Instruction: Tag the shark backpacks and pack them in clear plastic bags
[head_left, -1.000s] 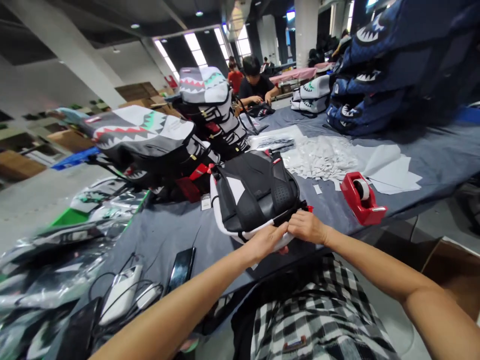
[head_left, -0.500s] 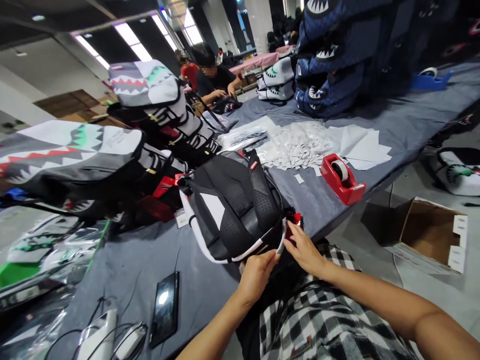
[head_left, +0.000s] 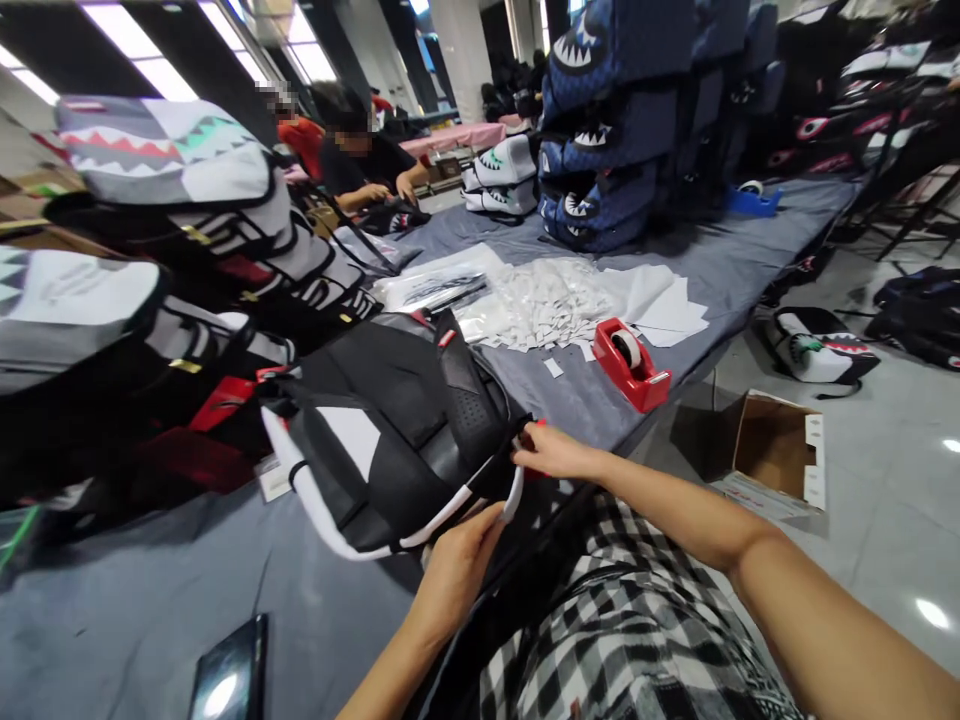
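A black backpack [head_left: 397,400] with white trim lies on its front, its padded back and shoulder straps facing up. My left hand [head_left: 459,560] is closed, pinching the lower end of a white strap [head_left: 514,492] at the backpack's near right end. At the upper end of that strap, my right hand [head_left: 553,452] has its fingers bent in against the backpack's corner. Its fingertips are partly hidden there, beside a bit of red. A white tag [head_left: 273,478] sticks out at the backpack's left side.
Stacked shark-mouth backpacks [head_left: 172,160] rise at left, blue ones [head_left: 600,130] at the back. Beyond the backpack are a pile of small white slips [head_left: 551,305] and a red tape dispenser [head_left: 631,366]. A phone [head_left: 229,670] lies in front; a cardboard box [head_left: 776,450] stands right. A person [head_left: 367,160] works across.
The view has swung right, so the things on the table appear further left. My right hand has shifted from the white strap's middle to its upper end. My left hand still pinches its lower end.
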